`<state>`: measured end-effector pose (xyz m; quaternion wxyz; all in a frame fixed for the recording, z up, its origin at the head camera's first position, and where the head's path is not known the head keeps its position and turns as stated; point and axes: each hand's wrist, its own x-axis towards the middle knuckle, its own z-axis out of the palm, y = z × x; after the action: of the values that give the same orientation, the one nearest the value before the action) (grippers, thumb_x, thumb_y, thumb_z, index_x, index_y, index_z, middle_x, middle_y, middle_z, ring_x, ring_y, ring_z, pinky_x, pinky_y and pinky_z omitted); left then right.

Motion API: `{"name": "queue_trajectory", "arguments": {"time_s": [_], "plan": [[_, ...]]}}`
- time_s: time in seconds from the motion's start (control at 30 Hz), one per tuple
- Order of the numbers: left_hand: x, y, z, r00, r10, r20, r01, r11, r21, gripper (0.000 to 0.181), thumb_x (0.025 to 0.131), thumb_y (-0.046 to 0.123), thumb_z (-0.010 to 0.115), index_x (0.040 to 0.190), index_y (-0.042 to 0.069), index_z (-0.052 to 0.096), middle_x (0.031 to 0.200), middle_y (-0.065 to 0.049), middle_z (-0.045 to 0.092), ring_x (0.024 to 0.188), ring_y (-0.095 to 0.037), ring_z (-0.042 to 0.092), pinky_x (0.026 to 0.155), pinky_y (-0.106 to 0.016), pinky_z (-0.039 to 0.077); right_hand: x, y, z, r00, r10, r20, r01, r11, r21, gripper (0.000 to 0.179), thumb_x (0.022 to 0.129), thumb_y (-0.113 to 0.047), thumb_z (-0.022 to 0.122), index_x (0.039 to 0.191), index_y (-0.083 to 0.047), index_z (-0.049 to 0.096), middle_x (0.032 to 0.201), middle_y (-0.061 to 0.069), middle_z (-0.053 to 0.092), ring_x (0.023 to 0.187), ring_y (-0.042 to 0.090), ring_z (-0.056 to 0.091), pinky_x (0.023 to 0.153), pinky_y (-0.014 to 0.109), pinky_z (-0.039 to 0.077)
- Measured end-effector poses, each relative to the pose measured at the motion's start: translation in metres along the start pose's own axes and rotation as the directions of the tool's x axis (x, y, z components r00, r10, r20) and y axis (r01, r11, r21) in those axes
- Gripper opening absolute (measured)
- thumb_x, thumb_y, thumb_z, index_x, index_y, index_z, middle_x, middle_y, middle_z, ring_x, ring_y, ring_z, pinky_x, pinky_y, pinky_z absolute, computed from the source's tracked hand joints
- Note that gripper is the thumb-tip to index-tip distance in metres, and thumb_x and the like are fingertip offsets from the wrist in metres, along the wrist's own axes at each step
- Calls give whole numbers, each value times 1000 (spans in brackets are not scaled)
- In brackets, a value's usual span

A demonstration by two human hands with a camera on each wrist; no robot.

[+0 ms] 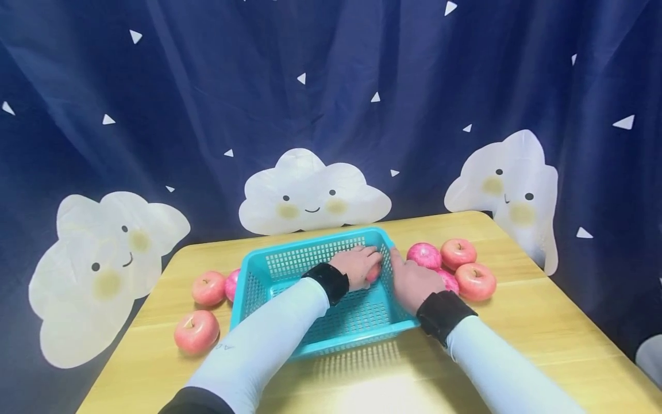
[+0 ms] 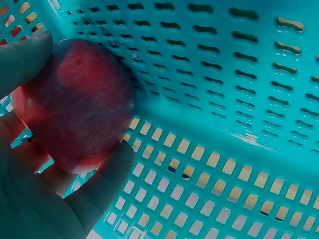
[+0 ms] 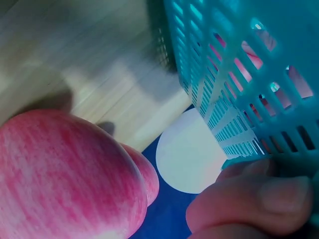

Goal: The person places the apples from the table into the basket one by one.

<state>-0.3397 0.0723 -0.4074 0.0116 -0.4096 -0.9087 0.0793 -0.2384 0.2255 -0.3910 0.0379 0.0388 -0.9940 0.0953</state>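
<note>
My left hand (image 1: pixel 355 268) reaches inside a turquoise plastic basket (image 1: pixel 310 240) with slotted walls. Its fingers and thumb grip a red apple (image 2: pixel 79 104), which lies close to the basket's wall in the left wrist view. From the head view only part of that apple (image 1: pixel 373 272) shows past the fingers. On the right side of the basket, my right hand (image 1: pixel 415 286) holds the rim. Fingertips (image 3: pixel 284 199) of this hand curl in by the basket wall in the right wrist view, near a streaked pink apple (image 3: pixel 70 174) outside it.
Right of the basket, several apples (image 1: pixel 476 282) sit clustered on the wooden table (image 1: pixel 532 322). Three more apples (image 1: pixel 196 332) stand along its left side. Behind the table hangs a dark blue curtain (image 1: pixel 331 115) with white clouds.
</note>
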Motion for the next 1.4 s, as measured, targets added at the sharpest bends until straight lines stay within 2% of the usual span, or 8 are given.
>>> {"name": "queue_trajectory", "arguments": {"time_s": [0.13, 0.3, 0.47, 0.63, 0.9, 1.17, 1.4], "plan": [[-4, -2, -1, 1000, -4, 24, 5, 1000, -13, 73, 88, 38, 79, 150, 21, 44, 156, -4, 41, 144, -25, 38, 110, -39, 42, 0, -4, 1, 1000, -16, -12, 15, 999, -51, 61, 102, -21, 51, 157, -2, 30, 96, 22, 66, 79, 36, 68, 66, 54, 59], [-11, -5, -13, 1000, -3, 25, 3, 1000, -28, 81, 90, 40, 76, 157, 21, 36, 163, -8, 30, 151, -29, 25, 114, -42, 37, 1, -4, 0, 1000, -10, -20, 8, 998, -62, 59, 104, -22, 47, 157, -4, 30, 99, 23, 66, 80, 38, 68, 65, 54, 57], [-22, -12, -18, 1000, 12, -3, -12, 1000, -24, 77, 90, 42, 74, 156, 22, 39, 162, -10, 32, 149, -30, 27, 113, -44, 38, -1, -4, -1, 1000, 12, -2, -12, 999, -42, 60, 105, -25, 46, 158, -6, 27, 99, 23, 65, 78, 40, 68, 64, 55, 57], [-44, -21, -21, 1000, 18, 18, -18, 999, -28, 73, 91, 42, 74, 154, 20, 43, 159, -12, 37, 146, -34, 33, 114, -47, 36, -2, -4, -2, 1000, 21, 11, -21, 999, -24, 59, 107, -28, 41, 159, -6, 24, 103, 24, 65, 81, 42, 67, 66, 57, 56], [-77, -40, -32, 995, -59, 81, 62, 997, -45, 67, 94, 42, 69, 153, 21, 44, 159, -8, 38, 147, -29, 34, 115, -45, 35, -1, -3, -1, 1000, 15, 13, -14, 999, -43, 61, 105, -24, 44, 159, -5, 24, 102, 25, 65, 81, 40, 67, 64, 56, 56], [-103, -62, -50, 992, -101, 80, 107, 992, -65, 68, 95, 43, 68, 155, 20, 43, 157, -7, 42, 145, -27, 37, 114, -44, 36, -1, -2, -2, 999, 36, 33, -35, 999, -25, 63, 105, -27, 44, 160, -7, 21, 102, 24, 64, 83, 40, 67, 66, 56, 57], [-123, -81, -55, 989, -133, 60, 140, 982, -130, 66, 95, 39, 68, 153, 17, 44, 157, -12, 42, 144, -31, 37, 115, -49, 35, -2, -5, -4, 998, 43, 44, -42, 999, -23, 63, 105, -26, 44, 161, -8, 20, 104, 24, 64, 82, 40, 67, 67, 57, 56]]}}
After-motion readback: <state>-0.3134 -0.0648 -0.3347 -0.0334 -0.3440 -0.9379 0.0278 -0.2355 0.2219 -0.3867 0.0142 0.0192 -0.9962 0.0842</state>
